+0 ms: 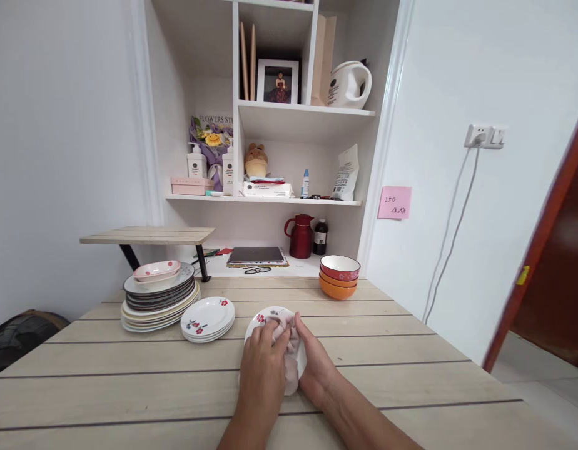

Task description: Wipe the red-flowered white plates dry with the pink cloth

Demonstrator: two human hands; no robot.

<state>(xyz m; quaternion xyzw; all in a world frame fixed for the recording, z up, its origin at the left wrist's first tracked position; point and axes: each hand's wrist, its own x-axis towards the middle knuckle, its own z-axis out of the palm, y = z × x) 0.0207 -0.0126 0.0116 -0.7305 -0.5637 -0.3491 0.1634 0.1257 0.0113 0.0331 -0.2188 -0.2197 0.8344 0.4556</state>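
A small white plate with red flowers (265, 315) lies on the wooden table (411, 369) in front of me. My left hand (262, 369) presses a pinkish cloth (291, 350) down onto the plate, fingers curled over it. My right hand (317, 365) rests against the plate's right edge, gripping the rim beside the cloth. To the left of the plate sits a short stack of matching flowered plates (207, 317).
A tall stack of larger plates (158, 303) topped by a pink dish (156, 270) stands at the left. Three stacked bowls (339, 276) sit at the back right. Behind are shelves with a red jug (300, 236), bottles and a kettle (349, 84). A small raised shelf (148, 236) stands at the back left.
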